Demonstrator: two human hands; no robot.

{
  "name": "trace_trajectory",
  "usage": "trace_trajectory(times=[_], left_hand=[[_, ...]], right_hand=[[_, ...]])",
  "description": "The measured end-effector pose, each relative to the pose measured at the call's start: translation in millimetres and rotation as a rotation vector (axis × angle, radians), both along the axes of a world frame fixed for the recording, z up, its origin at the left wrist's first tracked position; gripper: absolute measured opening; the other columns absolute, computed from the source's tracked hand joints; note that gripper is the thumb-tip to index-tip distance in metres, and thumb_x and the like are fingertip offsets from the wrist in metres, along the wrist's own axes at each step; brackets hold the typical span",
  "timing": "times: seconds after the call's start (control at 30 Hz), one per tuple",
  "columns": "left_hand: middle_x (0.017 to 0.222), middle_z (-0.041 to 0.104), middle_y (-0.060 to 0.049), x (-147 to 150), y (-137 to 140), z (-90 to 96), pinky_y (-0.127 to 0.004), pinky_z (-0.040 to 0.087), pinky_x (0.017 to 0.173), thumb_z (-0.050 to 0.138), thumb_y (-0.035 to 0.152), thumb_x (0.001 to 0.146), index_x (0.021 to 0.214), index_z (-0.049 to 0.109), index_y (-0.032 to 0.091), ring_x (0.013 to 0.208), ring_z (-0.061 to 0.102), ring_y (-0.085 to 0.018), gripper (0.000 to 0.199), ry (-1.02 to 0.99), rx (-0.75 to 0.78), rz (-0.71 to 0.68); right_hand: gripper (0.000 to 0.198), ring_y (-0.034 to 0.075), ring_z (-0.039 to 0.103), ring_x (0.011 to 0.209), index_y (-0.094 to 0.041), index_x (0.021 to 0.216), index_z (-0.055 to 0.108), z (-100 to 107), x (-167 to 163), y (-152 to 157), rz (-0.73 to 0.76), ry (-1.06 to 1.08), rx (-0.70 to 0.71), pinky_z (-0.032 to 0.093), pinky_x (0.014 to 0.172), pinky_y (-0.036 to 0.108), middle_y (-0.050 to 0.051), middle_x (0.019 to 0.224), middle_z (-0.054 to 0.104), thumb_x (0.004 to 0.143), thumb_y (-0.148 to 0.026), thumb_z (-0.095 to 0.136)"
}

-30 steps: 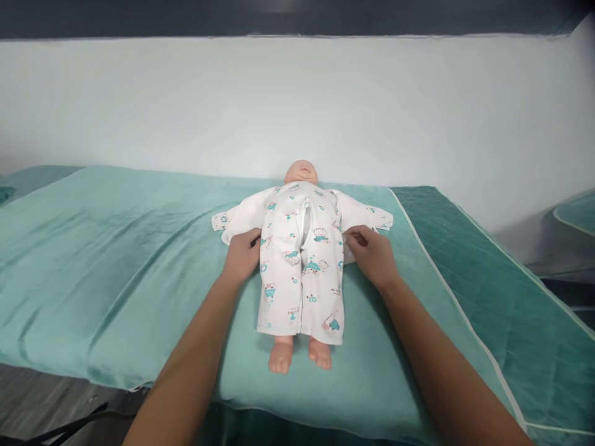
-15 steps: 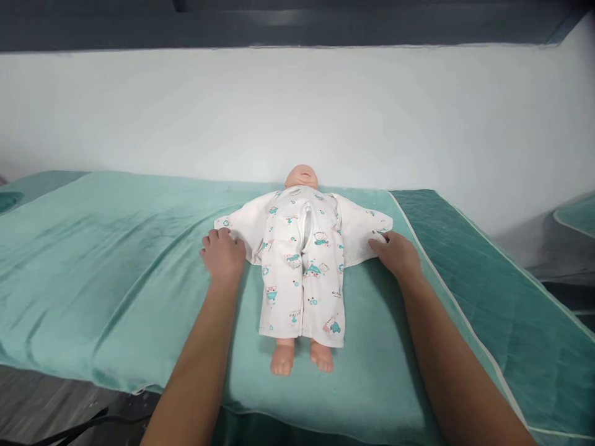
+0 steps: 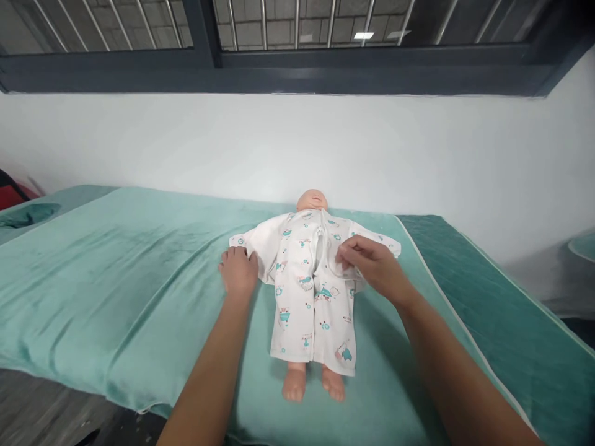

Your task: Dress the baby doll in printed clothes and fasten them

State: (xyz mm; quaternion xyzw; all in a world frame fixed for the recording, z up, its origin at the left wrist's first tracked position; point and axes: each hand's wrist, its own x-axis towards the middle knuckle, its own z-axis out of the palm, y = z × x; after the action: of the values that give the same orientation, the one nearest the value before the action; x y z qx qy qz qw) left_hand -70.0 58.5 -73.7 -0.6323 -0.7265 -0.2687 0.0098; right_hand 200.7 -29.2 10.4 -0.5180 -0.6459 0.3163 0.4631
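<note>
A baby doll [image 3: 312, 199] lies on its back, its head towards the wall and its bare feet pointing at me. Over it is a white printed baby jacket [image 3: 264, 238] with its sleeves spread sideways, and white printed trousers [image 3: 297, 316] cover its front up to the chest. My right hand [image 3: 369, 263] is closed in a pinch on the jacket's right front panel, which is folded in over the trousers. At the left sleeve, my left hand [image 3: 238, 271] rests on the jacket's edge, fingers and thumb apart.
A green sheet [image 3: 139, 279] covers the bed, with a darker quilted pad [image 3: 488, 297] at the right. Behind stands a white wall [image 3: 279, 142] below a dark window frame [image 3: 325, 71] with bars. A red and black item [image 3: 12, 193] shows at far left.
My right hand has moved inward from the right sleeve, bringing the jacket's front panel over the trousers. My left hand stays at the left sleeve. The view has tilted up, showing the window.
</note>
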Motion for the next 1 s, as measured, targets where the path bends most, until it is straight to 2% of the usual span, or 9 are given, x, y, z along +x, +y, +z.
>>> trace_trajectory(times=[0.1,0.2,0.27,0.37,0.5,0.67,0.8,0.93,1.0], left_hand=[[0.093,0.064,-0.012,-0.5,1.0,0.4,-0.039,0.045,0.078,0.040,0.039,0.092,0.087,0.055,0.020,0.095,0.058,-0.028,0.024,-0.133,0.047,-0.106],[0.069,0.053,0.000,0.4,1.2,2.2,-0.029,0.039,0.065,0.040,0.043,0.093,0.078,0.048,0.022,0.069,0.051,-0.018,0.027,-0.366,0.047,-0.195],[0.063,0.044,0.004,1.2,0.6,3.8,-0.027,0.035,0.062,0.042,0.044,0.093,0.074,0.045,0.022,0.063,0.044,-0.015,0.029,-0.505,0.046,-0.232],[0.066,0.044,0.004,1.7,-0.6,5.3,-0.025,0.034,0.063,0.044,0.043,0.092,0.071,0.044,0.021,0.066,0.042,-0.013,0.031,-0.675,0.068,-0.281],[0.069,0.045,0.003,1.6,-1.2,6.3,-0.024,0.035,0.065,0.048,0.044,0.091,0.071,0.047,0.019,0.068,0.040,-0.013,0.032,-0.858,0.099,-0.306],[0.070,0.050,0.002,10.1,-6.9,20.6,-0.024,0.036,0.063,0.054,0.045,0.090,0.072,0.054,0.019,0.068,0.044,-0.013,0.032,-1.015,0.117,-0.350],[0.072,0.057,0.001,31.4,-22.7,39.5,-0.025,0.039,0.064,0.049,0.041,0.094,0.074,0.058,0.018,0.069,0.050,-0.014,0.031,-0.863,0.167,-0.461],[0.079,0.066,-0.003,52.7,-38.8,43.5,-0.029,0.043,0.070,0.047,0.026,0.096,0.089,0.067,0.018,0.074,0.058,-0.016,0.023,-0.374,0.316,-0.859],[0.080,0.068,-0.004,57.5,-42.9,41.2,-0.030,0.044,0.070,0.047,0.020,0.095,0.101,0.068,0.017,0.073,0.058,-0.016,0.022,-0.185,0.394,-0.980]], right_hand=[[0.030,0.015,0.059,0.066,-0.021,0.074,0.063,-2.8,4.6,19.3,-0.206,0.050,0.070,0.045,0.068,0.029,0.001,0.071,0.066,0.088,-0.046,0.058],[0.032,0.016,0.057,0.062,-0.021,0.071,0.061,0.6,0.4,44.9,-0.316,-0.091,0.060,0.042,0.064,0.030,0.000,0.067,0.065,0.088,-0.048,0.056],[0.033,0.016,0.053,0.060,-0.022,0.070,0.058,3.0,-6.0,63.2,-0.389,-0.221,0.067,0.039,0.063,0.030,0.000,0.063,0.062,0.089,-0.048,0.053],[0.026,0.018,0.052,0.065,-0.022,0.073,0.056,-1.7,-15.3,88.5,-0.490,-0.323,0.122,0.038,0.066,0.032,0.001,0.071,0.064,0.089,-0.042,0.051],[0.016,0.022,0.057,0.084,-0.021,0.079,0.059,-22.3,-23.4,104.8,-0.498,-0.259,0.152,0.042,0.077,0.036,0.007,0.090,0.066,0.085,-0.034,0.051],[0.018,0.025,0.058,0.100,-0.022,0.091,0.065,-33.9,-27.3,98.3,-0.431,-0.086,0.139,0.043,0.091,0.041,0.007,0.104,0.067,0.084,-0.032,0.052],[0.024,0.025,0.058,0.108,-0.022,0.101,0.067,-30.2,-27.2,94.2,-0.382,-0.045,0.119,0.040,0.098,0.044,0.007,0.113,0.069,0.085,-0.032,0.052],[0.027,0.025,0.058,0.112,-0.022,0.104,0.068,-31.6,-24.7,95.6,-0.365,0.003,0.108,0.040,0.101,0.044,0.006,0.116,0.069,0.085,-0.033,0.052],[0.027,0.025,0.059,0.111,-0.022,0.103,0.069,-33.2,-23.6,96.4,-0.355,0.015,0.111,0.040,0.101,0.043,0.006,0.116,0.069,0.085,-0.033,0.052]])
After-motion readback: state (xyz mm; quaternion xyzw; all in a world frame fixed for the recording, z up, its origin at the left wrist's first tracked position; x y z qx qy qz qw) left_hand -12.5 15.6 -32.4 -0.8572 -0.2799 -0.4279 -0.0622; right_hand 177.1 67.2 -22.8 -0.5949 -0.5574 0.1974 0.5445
